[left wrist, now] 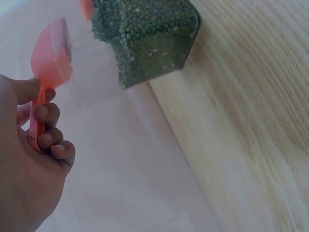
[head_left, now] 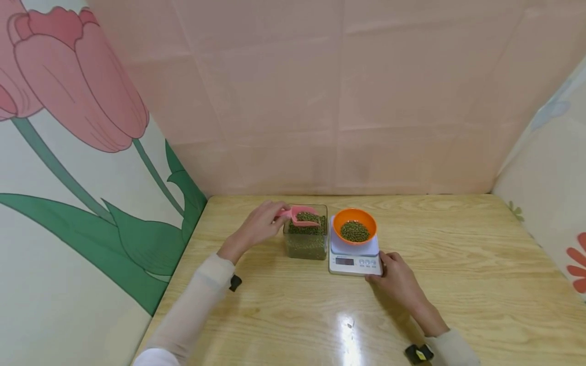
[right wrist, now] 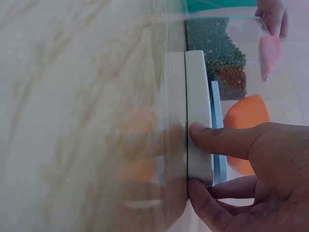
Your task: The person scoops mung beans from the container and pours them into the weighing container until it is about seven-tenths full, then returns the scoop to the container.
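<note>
My left hand grips the handle of a pink scoop, held over a clear square box of green mung beans. Beans show inside the scoop in the head view. To the box's right stands a white kitchen scale with a display and buttons on its front. An orange bowl sits on the scale's platform, with mung beans in its bottom. My right hand holds the scale's front right corner, thumb on one side and fingers round the other.
The light wooden table runs up to a pink backdrop. A tulip-printed panel borders the left side, and a pale flowered panel the right. Box and scale stand side by side with a narrow gap.
</note>
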`<act>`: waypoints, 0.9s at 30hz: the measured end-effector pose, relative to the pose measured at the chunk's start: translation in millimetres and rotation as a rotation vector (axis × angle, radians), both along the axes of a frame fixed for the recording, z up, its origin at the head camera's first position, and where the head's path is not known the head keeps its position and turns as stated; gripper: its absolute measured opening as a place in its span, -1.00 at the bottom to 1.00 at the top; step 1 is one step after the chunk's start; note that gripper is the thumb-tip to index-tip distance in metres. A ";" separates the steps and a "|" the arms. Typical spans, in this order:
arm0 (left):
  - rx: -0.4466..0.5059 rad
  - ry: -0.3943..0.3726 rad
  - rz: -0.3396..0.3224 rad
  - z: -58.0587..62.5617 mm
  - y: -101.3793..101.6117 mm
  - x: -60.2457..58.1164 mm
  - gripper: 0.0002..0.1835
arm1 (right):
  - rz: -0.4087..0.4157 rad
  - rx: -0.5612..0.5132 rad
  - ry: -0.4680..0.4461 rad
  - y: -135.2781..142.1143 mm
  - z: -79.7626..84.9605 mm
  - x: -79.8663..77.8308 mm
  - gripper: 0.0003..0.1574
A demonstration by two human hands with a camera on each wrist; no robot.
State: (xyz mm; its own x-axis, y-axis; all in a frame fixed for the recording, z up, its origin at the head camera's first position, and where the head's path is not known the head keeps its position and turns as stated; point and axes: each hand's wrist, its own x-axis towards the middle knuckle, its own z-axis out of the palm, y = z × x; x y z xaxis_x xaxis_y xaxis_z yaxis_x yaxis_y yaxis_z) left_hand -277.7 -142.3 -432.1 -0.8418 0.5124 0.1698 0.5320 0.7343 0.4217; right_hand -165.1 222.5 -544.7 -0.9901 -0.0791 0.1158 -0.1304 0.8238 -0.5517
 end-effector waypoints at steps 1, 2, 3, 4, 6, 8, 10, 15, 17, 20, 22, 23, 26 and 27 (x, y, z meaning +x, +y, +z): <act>0.004 0.003 -0.002 0.4 -0.3 -0.1 -0.63 | 0.000 0.000 0.003 0.1 -0.1 -0.3 0.04; 0.008 0.005 -0.004 0.7 -0.5 -0.1 -0.63 | 0.000 0.001 0.005 0.1 -0.1 -0.3 0.04; 0.012 0.008 -0.007 1.1 -0.6 -0.1 -0.63 | 0.001 0.001 0.007 0.0 -0.2 -0.6 0.04; 0.016 0.009 -0.009 1.7 -0.5 0.0 -0.63 | 0.002 0.000 0.007 0.0 -0.2 -0.6 0.04; 0.020 0.011 -0.015 2.5 -0.2 0.1 -0.62 | 0.001 0.001 0.006 -0.3 0.0 -0.1 0.04; 0.023 0.013 -0.019 3.6 0.5 0.4 -0.61 | 0.001 0.001 0.008 -0.3 -0.2 -0.1 0.04; 0.029 0.015 -0.023 4.8 1.2 0.8 -0.60 | 0.000 0.002 0.008 -0.2 -0.4 0.2 0.03; 0.068 0.014 -0.027 8.7 4.1 1.6 -0.60 | 0.002 -0.001 0.005 0.3 -0.8 0.1 0.03; 0.081 0.015 -0.027 9.5 5.6 1.1 -0.60 | 0.003 -0.003 0.003 0.5 -0.8 -0.4 0.03; 0.090 0.020 -0.030 10.2 8.7 -0.4 -0.59 | 0.003 -0.005 0.001 0.1 -0.1 -0.4 0.03; 0.094 0.028 -0.038 10.8 11.5 -0.9 -0.59 | 0.004 -0.005 0.000 -0.1 0.3 -0.8 0.03; 0.094 0.036 -0.045 11.3 13.4 -1.4 -0.58 | 0.003 -0.004 -0.001 -0.2 0.3 -0.7 0.04; 0.092 0.049 -0.062 13.7 19.4 -1.8 -0.58 | -0.003 0.000 -0.004 0.1 -0.8 -0.9 0.04; 0.090 0.053 -0.067 14.4 21.5 -1.9 -0.58 | -0.005 0.001 -0.005 0.2 -1.1 -0.8 0.04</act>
State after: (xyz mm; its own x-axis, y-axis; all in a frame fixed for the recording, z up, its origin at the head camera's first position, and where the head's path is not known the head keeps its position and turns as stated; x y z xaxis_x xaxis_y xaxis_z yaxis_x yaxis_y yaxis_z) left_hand -279.6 -120.9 -417.7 -0.7946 0.5483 0.2608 0.6021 0.6567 0.4542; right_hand -165.9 222.7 -545.8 -0.9910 -0.0745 0.1113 -0.1240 0.8248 -0.5517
